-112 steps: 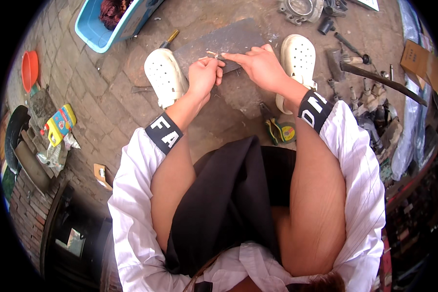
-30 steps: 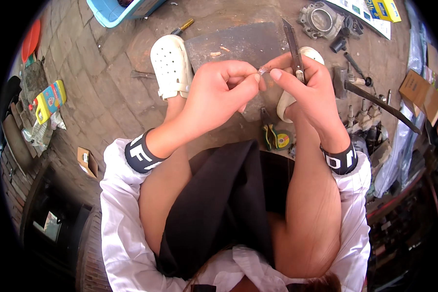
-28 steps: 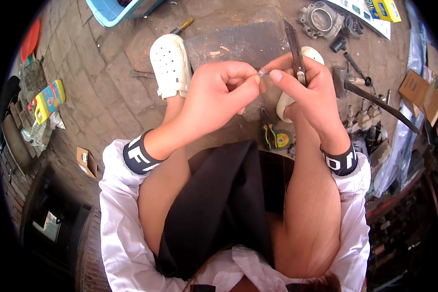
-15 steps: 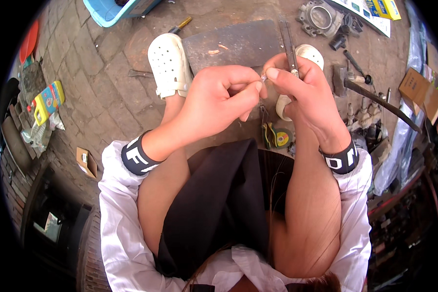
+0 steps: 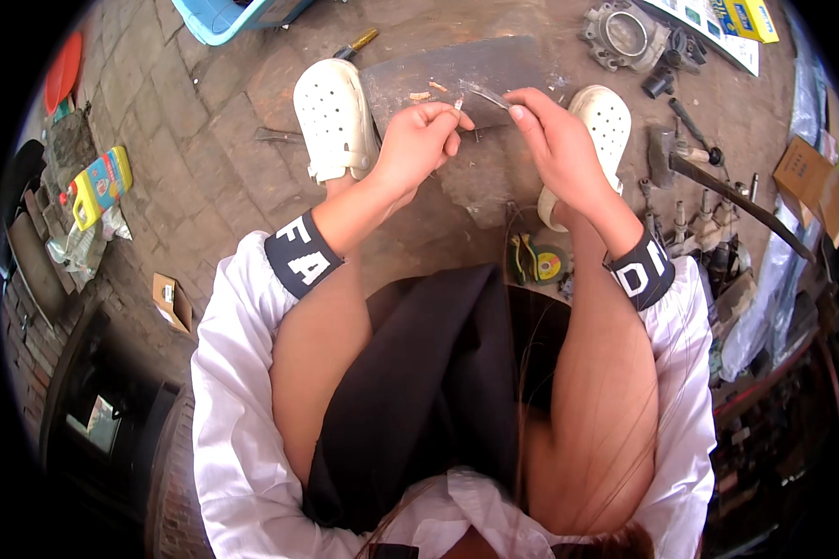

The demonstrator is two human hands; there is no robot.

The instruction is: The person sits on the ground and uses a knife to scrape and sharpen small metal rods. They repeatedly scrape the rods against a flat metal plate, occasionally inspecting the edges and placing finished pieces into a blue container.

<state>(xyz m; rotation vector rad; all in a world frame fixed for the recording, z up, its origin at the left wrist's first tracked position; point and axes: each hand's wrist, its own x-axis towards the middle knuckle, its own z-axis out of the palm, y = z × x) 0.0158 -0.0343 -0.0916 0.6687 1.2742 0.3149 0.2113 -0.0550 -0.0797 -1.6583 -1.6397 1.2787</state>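
Note:
My left hand (image 5: 418, 144), fingers closed in a pinch, holds up a small whitish piece (image 5: 458, 104) too small to name. My right hand (image 5: 561, 138) is closed round a slim metal tool that looks like tweezers (image 5: 488, 95). Its tip points left, toward the small piece, with a slight gap between them. Both hands are over the near edge of a dark flat plate (image 5: 410, 70) on the ground. Two small orange-brown scraps (image 5: 419, 96) lie on the plate, just beyond my left hand.
My feet in cream clogs (image 5: 331, 112) flank the plate. On the right lie a hammer (image 5: 736, 200), a round metal housing (image 5: 620, 35) and several metal parts. A green and yellow item (image 5: 538, 262) lies between my legs. A blue tub (image 5: 216, 23) and a yellow jug (image 5: 100, 189) are leftward.
My hands have moved apart. The slim tool in my right hand has swung from pointing away to pointing left, while my left hand keeps its pinch.

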